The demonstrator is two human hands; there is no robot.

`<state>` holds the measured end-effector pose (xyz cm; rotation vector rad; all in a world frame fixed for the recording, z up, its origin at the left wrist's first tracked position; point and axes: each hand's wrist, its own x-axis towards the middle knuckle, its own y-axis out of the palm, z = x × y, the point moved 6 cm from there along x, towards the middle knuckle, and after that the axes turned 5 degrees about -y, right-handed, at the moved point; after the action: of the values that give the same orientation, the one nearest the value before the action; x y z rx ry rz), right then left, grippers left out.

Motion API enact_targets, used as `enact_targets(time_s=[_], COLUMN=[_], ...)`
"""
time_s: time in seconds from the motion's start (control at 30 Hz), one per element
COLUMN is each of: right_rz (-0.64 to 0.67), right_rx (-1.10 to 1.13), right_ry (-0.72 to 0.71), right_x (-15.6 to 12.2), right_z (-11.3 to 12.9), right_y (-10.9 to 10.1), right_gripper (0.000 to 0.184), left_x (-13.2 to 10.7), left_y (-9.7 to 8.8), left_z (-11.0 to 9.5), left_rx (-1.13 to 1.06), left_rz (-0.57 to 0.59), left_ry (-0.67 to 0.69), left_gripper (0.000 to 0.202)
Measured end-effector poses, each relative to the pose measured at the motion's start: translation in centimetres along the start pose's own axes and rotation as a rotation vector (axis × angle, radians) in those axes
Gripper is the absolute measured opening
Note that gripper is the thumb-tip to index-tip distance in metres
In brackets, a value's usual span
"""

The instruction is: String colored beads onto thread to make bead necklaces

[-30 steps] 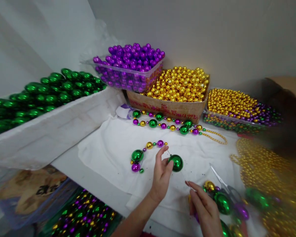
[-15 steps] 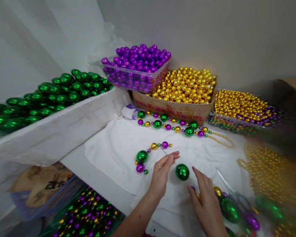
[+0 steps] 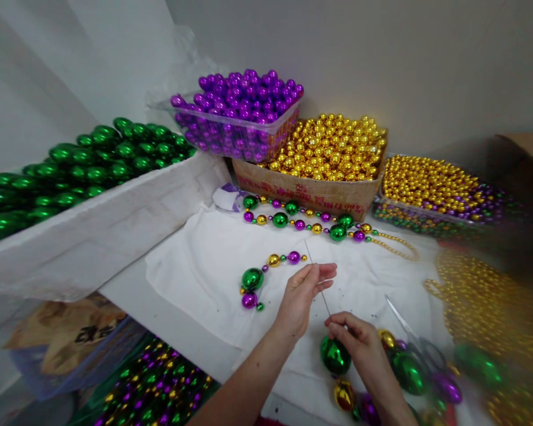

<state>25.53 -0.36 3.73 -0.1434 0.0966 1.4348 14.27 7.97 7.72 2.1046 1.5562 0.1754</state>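
Note:
My left hand (image 3: 299, 299) is closed on a long thin needle (image 3: 309, 253), whose tip sticks out above the fingers toward the upper left. The needle's lower part slants down to my right hand (image 3: 359, 346), closed in a pinch at the top of a large green bead (image 3: 336, 355). Under that bead hang a gold bead (image 3: 344, 394) and a purple bead, partly behind the right wrist; what exactly the right fingertips grip is hidden. Left of my hands, a short curved row of green, purple and gold beads (image 3: 252, 279) lies on the white cloth (image 3: 195, 260).
Scissors (image 3: 400, 316) lie right of my hands beside more large beads (image 3: 408, 371). Behind stand a plastic tub of purple beads (image 3: 244, 121), a cardboard box of gold beads (image 3: 302, 188) and a finished-looking bead necklace (image 3: 299, 225). A white foam box (image 3: 115, 222) holds green beads.
My right hand has moved left and closed into a pinch above the large green bead, which now hangs lower with other beads below it. The needle in my left hand has turned steeper.

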Motion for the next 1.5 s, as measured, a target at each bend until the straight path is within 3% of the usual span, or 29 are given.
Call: enact_targets(time_s=[0.07, 0.17, 0.27, 0.33, 0.4, 0.6, 0.7, 0.8, 0.97, 1.03, 1.23, 1.5], right_rz=[-0.094, -0.209, -0.193, -0.161, -0.138, -0.12, -0.165, -0.27, -0.375, -0.379, -0.351, -0.148], right_rx=[0.059, 0.126, 0.166, 0.179, 0.181, 0.194, 0.194, 0.201, 0.263, 0.24, 0.06, -0.166], right_ry=[0.04, 0.106, 0.129, 0.129, 0.144, 0.191, 0.195, 0.194, 0.106, 0.091, 0.084, 0.056], right_x=[-0.1, -0.6, -1.1, -1.4, -1.7, -2.4, -2.3, -2.3, -2.8, -3.2, -5.0, -5.8], right_z=[-0.1, 0.2, 1.1, 1.6, 1.7, 1.2, 0.9, 0.5, 0.5, 0.7, 1.1, 1.3], right_y=[-1.2, -2.9, -3.5, -3.5, -3.3, -3.1, -3.4, -4.4, -6.1, -6.5, -6.9, -6.5], right_gripper=[0.025, 0.027, 0.029, 0.03, 0.032, 0.037, 0.038, 0.038, 0.029, 0.028, 0.031, 0.03], left_x=[1.0, 3.1, 5.4, 6.6, 7.5, 8.6, 8.0, 6.3, 2.7, 1.5, 0.6, 1.9], left_y=[-0.4, -1.7, -3.4, -3.9, -4.0, -3.9, -2.8, -1.0, 1.0, 1.3, -0.6, -3.6], left_z=[-0.4, -1.5, -2.6, -2.3, -1.4, -0.3, -1.0, -2.4, -3.7, -3.4, -1.2, 0.9], left_rx=[0.152, 0.652, 1.353, 1.696, 1.827, 1.848, 1.667, 1.201, 0.349, 0.125, -0.099, -0.253], left_rz=[0.085, 0.138, -0.071, -0.169, -0.167, -0.109, -0.081, -0.002, 0.121, 0.158, 0.139, 0.112], left_ry=[0.01, 0.112, 0.33, 0.412, 0.425, 0.435, 0.491, 0.497, 0.193, 0.053, -0.125, -0.154], left_gripper=[0.032, 0.026, 0.024, 0.022, 0.017, 0.018, 0.012, 0.012, 0.022, 0.025, 0.025, 0.025])
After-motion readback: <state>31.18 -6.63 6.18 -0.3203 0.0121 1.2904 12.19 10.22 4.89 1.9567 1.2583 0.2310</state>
